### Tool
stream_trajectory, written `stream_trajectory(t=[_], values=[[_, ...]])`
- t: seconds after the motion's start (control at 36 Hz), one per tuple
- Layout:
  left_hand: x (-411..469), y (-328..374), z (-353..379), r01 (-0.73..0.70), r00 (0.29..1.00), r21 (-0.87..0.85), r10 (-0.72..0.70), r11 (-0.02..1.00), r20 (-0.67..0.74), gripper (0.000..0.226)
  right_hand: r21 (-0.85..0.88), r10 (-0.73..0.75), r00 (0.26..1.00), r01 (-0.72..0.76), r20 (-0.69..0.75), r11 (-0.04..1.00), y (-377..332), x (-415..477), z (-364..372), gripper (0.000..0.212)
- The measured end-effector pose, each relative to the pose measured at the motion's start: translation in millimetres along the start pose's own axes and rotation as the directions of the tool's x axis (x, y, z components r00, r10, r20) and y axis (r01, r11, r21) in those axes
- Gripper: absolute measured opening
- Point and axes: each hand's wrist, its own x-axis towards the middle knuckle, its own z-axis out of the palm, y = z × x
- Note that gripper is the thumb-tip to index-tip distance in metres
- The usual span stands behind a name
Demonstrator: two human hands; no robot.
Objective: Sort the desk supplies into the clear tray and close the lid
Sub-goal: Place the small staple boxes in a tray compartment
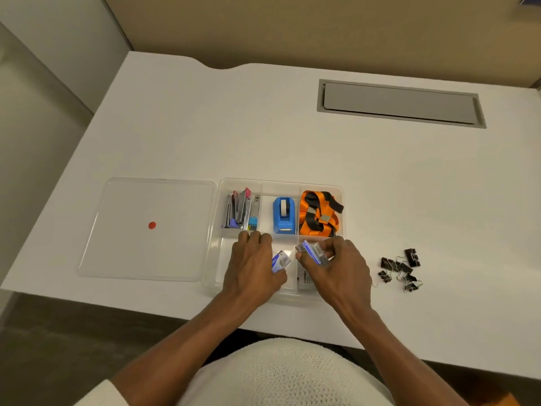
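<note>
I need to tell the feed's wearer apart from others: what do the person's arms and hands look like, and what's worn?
Both forearms are bare up to the elbows. The left hand and right hand carry no gloves, and no rings, watch or bracelets show. A cream sleeve shows at the lower left corner, and a white knitted top covers the torso.

Both forearms reach forward side by side, the left hand (251,263) and right hand (336,263) each pinching closed, palms down.
</note>
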Motion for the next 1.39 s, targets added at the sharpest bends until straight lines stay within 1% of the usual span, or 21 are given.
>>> stream_trajectory(t=[0.08, 0.14, 0.22, 0.31, 0.36, 0.44, 0.53, 0.58, 0.64, 0.69, 0.75, 0.81, 0.86, 0.92, 0.97, 1.03, 1.08, 1.17, 1.28, 1.33, 1.39], values=[[-1.9, -4.7, 5.3, -0.085, 0.996, 0.071, 0.085, 0.994, 0.000, 0.067, 0.003, -0.027, 1.000, 0.027, 0.016, 1.000, -9.4, 0.7, 7.0, 0.058], [-3.0, -4.3, 9.5, -0.153, 0.987, 0.097, 0.149, 0.983, 0.052, 0.066, 0.011, -0.039, 0.999, 0.039, 0.024, 0.999, -15.0, 1.9, 9.8, 0.053], [-2.5, -3.6, 13.4, -0.214, 0.971, 0.088, 0.202, 0.973, 0.127, 0.067, 0.002, -0.052, 0.998, 0.052, 0.032, 0.999, -20.3, 4.7, 11.7, 0.052], [1.4, -5.3, 9.9, -0.289, 0.954, 0.138, 0.273, 0.947, 0.125, 0.067, -0.008, -0.065, 0.998, 0.065, 0.023, 0.998, -21.4, 8.0, 11.1, 0.050], [2.4, -7.4, 4.2, -0.304, 0.947, 0.096, 0.289, 0.948, 0.140, 0.068, -0.006, -0.068, 0.998, 0.068, 0.014, 0.998, -21.6, 9.9, 9.5, 0.049], [-2.5, -14.5, -7.7, -0.297, 0.950, -0.008, 0.297, 0.955, 0.100, 0.065, 0.002, -0.084, 0.996, 0.084, 0.014, 0.996, -23.6, 12.5, 8.0, 0.049], [-11.9, -26.2, -20.7, -0.255, 0.967, -0.012, 0.255, 0.967, 0.002, 0.050, 0.001, -0.146, 0.989, 0.146, 0.035, 0.989, -25.8, 14.2, 9.1, 0.052], [-19.1, -36.0, -24.7, -0.221, 0.969, -0.019, 0.218, 0.975, -0.113, 0.041, -0.028, -0.197, 0.977, 0.200, 0.076, 0.979, -27.9, 15.0, 9.9, 0.055], [-26.5, -46.5, -24.4, -0.170, 0.957, -0.034, 0.157, 0.985, -0.246, 0.036, -0.074, -0.290, 0.949, 0.300, 0.123, 0.951, -29.1, 16.0, 11.8, 0.056], [-30.0, -57.1, -24.5, -0.060, 0.949, -0.018, 0.052, 0.998, -0.311, 0.038, -0.141, -0.394, 0.900, 0.422, 0.189, 0.896, -30.9, 16.4, 14.2, 0.058], [-29.7, -67.4, -24.7, 0.063, 0.945, -0.028, -0.068, 0.998, -0.319, 0.041, -0.209, -0.478, 0.845, 0.526, 0.241, 0.825, -32.8, 15.8, 17.8, 0.058], [-28.5, -74.6, -25.4, 0.138, 0.938, -0.083, -0.157, 0.987, -0.310, 0.040, -0.265, -0.548, 0.792, 0.607, 0.267, 0.749, -35.2, 14.9, 21.4, 0.057], [-27.5, -77.1, -27.7, 0.168, 0.925, -0.158, -0.211, 0.973, -0.316, 0.041, -0.332, -0.606, 0.740, 0.672, 0.290, 0.662, -37.5, 14.4, 25.7, 0.056], [-26.1, -78.0, -30.5, 0.175, 0.920, -0.202, -0.233, 0.964, -0.316, 0.044, -0.368, -0.653, 0.689, 0.723, 0.315, 0.585, -38.7, 14.0, 29.8, 0.057], [-25.1, -79.7, -32.9, 0.190, 0.925, -0.210, -0.246, 0.959, -0.290, 0.038, -0.355, -0.681, 0.652, 0.756, 0.333, 0.550, -38.0, 14.4, 34.1, 0.060], [-23.9, -81.0, -35.3, 0.215, 0.928, -0.204, -0.265, 0.955, -0.263, 0.030, -0.323, -0.672, 0.643, 0.766, 0.368, 0.556, -37.2, 14.0, 37.8, 0.064], [-23.4, -81.4, -37.4, 0.238, 0.928, -0.180, -0.278, 0.954, -0.247, 0.027, -0.300, -0.651, 0.653, 0.757, 0.386, 0.581, -35.1, 11.5, 40.0, 0.065], [-22.7, -80.6, -40.2, 0.255, 0.931, -0.147, -0.283, 0.956, -0.229, 0.027, -0.279, -0.643, 0.683, 0.729, 0.345, 0.625, -32.4, 4.8, 35.7, 0.055], [-20.0, -80.3, -43.6, 0.265, 0.947, -0.070, -0.273, 0.962, -0.167, 0.028, -0.204, -0.672, 0.718, 0.696, 0.180, 0.688, -24.4, -6.1, 21.4, 0.039], [-16.4, -78.1, -45.0, 0.266, 0.956, 0.015, -0.262, 0.964, -0.134, 0.032, -0.178, -0.669, 0.737, 0.674, 0.094, 0.717, -16.2, -10.1, 13.6, 0.030], [-12.1, -69.8, -47.8, 0.281, 0.954, 0.102, -0.267, 0.954, -0.135, 0.041, -0.170, -0.646, 0.763, 0.638, 0.011, 0.751, -4.8, -11.9, 4.4, 0.023]])
